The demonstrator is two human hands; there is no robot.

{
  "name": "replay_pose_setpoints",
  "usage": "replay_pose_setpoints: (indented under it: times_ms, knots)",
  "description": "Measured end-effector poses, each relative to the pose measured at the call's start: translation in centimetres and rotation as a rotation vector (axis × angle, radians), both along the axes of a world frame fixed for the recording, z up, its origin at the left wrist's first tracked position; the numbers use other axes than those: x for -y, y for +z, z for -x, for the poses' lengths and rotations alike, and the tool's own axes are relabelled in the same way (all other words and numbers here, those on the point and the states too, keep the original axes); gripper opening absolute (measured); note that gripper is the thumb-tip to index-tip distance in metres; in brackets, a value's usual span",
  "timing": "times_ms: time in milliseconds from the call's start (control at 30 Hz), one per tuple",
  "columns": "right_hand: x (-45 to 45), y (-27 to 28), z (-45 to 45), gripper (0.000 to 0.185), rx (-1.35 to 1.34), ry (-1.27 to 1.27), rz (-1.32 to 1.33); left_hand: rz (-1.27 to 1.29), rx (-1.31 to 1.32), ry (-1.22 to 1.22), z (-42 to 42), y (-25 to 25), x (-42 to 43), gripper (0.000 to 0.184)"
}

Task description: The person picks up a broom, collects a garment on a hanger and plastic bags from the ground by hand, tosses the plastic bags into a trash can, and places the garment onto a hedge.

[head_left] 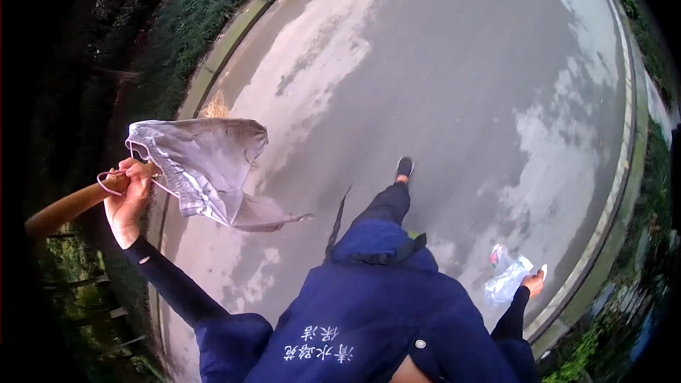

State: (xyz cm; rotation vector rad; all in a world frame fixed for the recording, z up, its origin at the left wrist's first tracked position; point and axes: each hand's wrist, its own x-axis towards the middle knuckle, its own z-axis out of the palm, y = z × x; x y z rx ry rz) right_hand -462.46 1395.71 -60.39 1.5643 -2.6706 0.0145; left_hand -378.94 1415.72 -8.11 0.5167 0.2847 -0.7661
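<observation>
Out to the left, my left hand [128,198] is closed around a brown wooden handle [71,207]. A pinkish cord loops by its fingers. Beside that hand hangs a pale grey cloth [206,159] with a gathered, elastic-looking edge, spread over the handle's far part. Straw-coloured bristles [215,105] stick out beyond the cloth, which hides how they join the handle. Low on the right, my right hand [533,282] grips a crumpled clear plastic bag [507,280] with a pink patch on it. A small white piece shows at its fingertips.
A paved road [454,78] with light and shaded patches runs ahead. A left curb [220,57] borders dark greenery, and a right curb [621,198] borders more plants. One dark shoe [405,167] is on the road below my navy jacket [369,312].
</observation>
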Motion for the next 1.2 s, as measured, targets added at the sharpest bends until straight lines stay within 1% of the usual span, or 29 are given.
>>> replay_pose_setpoints:
  times_ms: [33, 100, 133, 167, 200, 233, 267, 333, 400, 433, 467, 533, 600, 633, 667, 700, 733, 767, 800, 867, 900, 933, 1000, 1067, 1100, 1133, 1200]
  knots:
    - [5.5, -0.7, 0.0, 0.028, -0.001, 0.003, 0.016, -0.021, 0.024, 0.019, -1.0, -0.9, 3.9, 0.018]
    - [15.5, -1.5, 0.1, 0.029, 0.041, 0.056, 0.145, -0.043, 0.038, 0.038, -2.7, -2.5, 11.6, 0.019]
    - [19.8, -1.9, -0.3, 0.029, 0.029, 0.050, 0.154, -0.025, 0.047, -0.037, -3.3, -3.4, 15.9, 0.014]
    - [23.1, -1.9, -0.8, 0.029, -0.001, -0.019, 0.076, -0.003, 0.046, -0.132, -4.3, -4.4, 20.8, 0.013]
    - [26.8, -1.5, -0.8, 0.030, -0.031, -0.113, 0.023, 0.005, 0.034, -0.108, -5.6, -5.6, 25.3, 0.013]
    - [30.1, -1.4, -1.2, 0.029, -0.025, -0.112, 0.095, 0.012, 0.022, -0.085, -6.9, -6.8, 29.8, 0.013]
    - [34.0, -3.8, -0.7, 0.029, -0.019, -0.099, 0.144, -0.006, -0.017, -0.058, -6.7, -9.0, 36.5, 0.013]
    - [38.1, -2.3, -2.4, 0.028, 0.062, -0.192, 0.198, -0.048, -0.060, 0.089, -8.4, -10.0, 45.2, 0.010]
    - [41.9, -2.6, -1.7, 0.026, 0.018, -0.181, 0.230, -0.074, 0.002, 0.117, -9.6, -10.8, 53.1, 0.009]
    - [43.3, -2.5, -1.2, 0.026, 0.039, -0.242, 0.210, -0.050, 0.033, 0.130, -10.1, -10.5, 54.2, 0.009]
    - [46.7, -2.4, -0.9, 0.025, 0.049, -0.320, 0.177, -0.041, 0.054, 0.125, -10.9, -11.3, 59.5, 0.010]
    - [54.3, -2.5, -1.0, 0.024, 0.028, -0.444, 0.084, -0.075, 0.194, 0.069, -11.6, -12.7, 69.1, 0.012]
    - [60.8, -4.5, 0.4, 0.022, 0.015, -0.366, 0.117, -0.100, 0.157, 0.101, -10.9, -13.5, 78.0, 0.013]
    - [65.5, -4.8, 0.4, 0.020, 0.000, -0.345, 0.112, -0.092, 0.180, 0.089, -11.8, -15.1, 81.5, 0.012]
    - [69.0, -5.5, 0.4, 0.018, -0.010, -0.320, 0.081, -0.108, 0.214, 0.079, -11.6, -14.7, 86.4, 0.012]
    - [74.1, -6.5, 0.7, 0.020, -0.005, -0.360, -0.013, -0.149, 0.106, 0.202, -11.0, -14.6, 91.5, 0.013]
    - [81.3, -7.0, 0.9, 0.020, 0.012, -0.362, -0.005, -0.128, 0.068, 0.180, -11.5, -15.4, 95.8, 0.012]
    - [87.1, -8.1, 1.2, 0.019, 0.012, -0.323, -0.029, -0.158, 0.046, 0.209, -12.2, -15.6, 100.6, 0.012]
    - [91.4, -8.8, 0.7, 0.019, 0.005, -0.284, -0.065, -0.201, 0.020, 0.236, -13.0, -15.5, 104.4, 0.012]
    - [105.2, -8.9, 0.1, 0.020, 0.090, -0.218, 0.062, -0.255, 0.118, 0.241, -16.7, -17.1, 110.9, 0.012]
    - [116.7, -9.7, -1.3, 0.021, 0.063, -0.174, 0.160, -0.258, 0.112, 0.275, -15.5, -16.7, 121.1, 0.012]
    - [124.0, -9.4, -3.4, 0.022, 0.035, -0.122, 0.259, -0.257, 0.166, 0.165, -19.4, -17.9, 123.7, 0.013]
    - [138.2, -6.9, -6.6, 0.019, 0.083, -0.054, 0.181, -0.182, 0.121, 0.222, -19.3, -17.0, 133.4, 0.014]
    - [151.7, -6.0, -9.1, 0.023, 0.092, -0.026, 0.157, -0.190, 0.132, 0.221, -20.2, -17.6, 142.8, 0.014]
    - [158.1, -4.6, -10.9, 0.024, 0.097, -0.019, 0.174, -0.192, 0.163, 0.163, -21.3, -18.2, 147.4, 0.014]
    - [163.8, -3.7, -12.8, 0.025, 0.104, -0.011, 0.193, -0.202, 0.179, 0.163, -22.1, -18.3, 152.5, 0.014]
    - [173.7, -5.6, -14.4, 0.025, 0.112, 0.024, 0.223, -0.205, 0.202, 0.182, -23.1, -19.2, 163.1, 0.013]
